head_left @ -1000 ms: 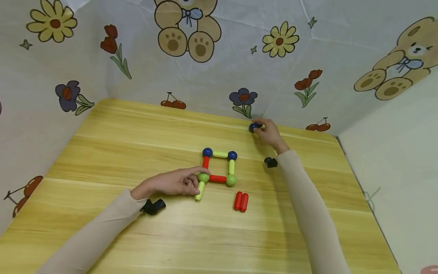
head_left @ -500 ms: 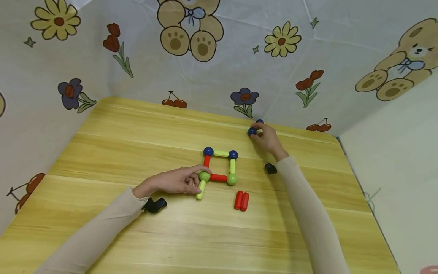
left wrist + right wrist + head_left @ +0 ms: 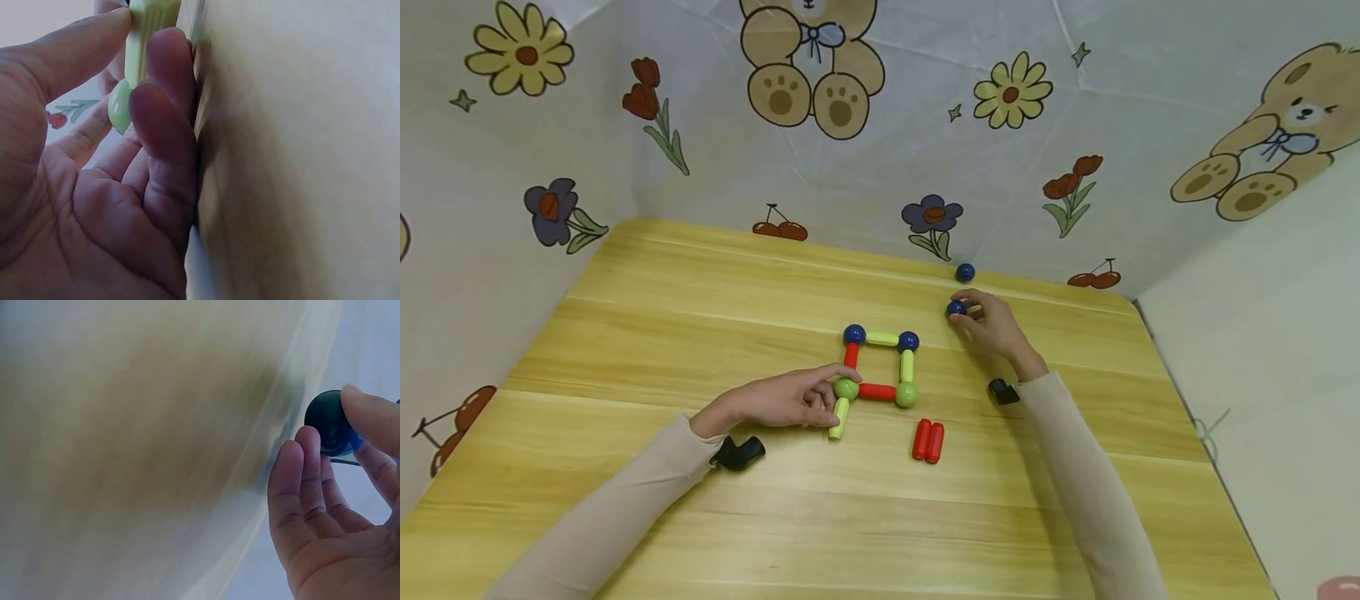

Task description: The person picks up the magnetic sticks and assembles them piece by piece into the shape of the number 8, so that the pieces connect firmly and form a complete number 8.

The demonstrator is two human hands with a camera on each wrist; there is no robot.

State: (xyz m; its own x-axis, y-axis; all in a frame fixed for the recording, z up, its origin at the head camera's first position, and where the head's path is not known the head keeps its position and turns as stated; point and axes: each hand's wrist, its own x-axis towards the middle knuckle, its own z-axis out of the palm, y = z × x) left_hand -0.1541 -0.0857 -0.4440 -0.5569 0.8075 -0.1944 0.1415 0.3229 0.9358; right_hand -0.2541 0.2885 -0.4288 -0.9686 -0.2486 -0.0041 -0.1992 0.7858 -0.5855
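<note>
No text, label, brand, number or sign can be read in any of the three views.

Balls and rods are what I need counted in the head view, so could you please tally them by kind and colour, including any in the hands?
Blue balls: 4
Green balls: 2
Red rods: 4
Yellow-green rods: 3
Total: 13
</note>
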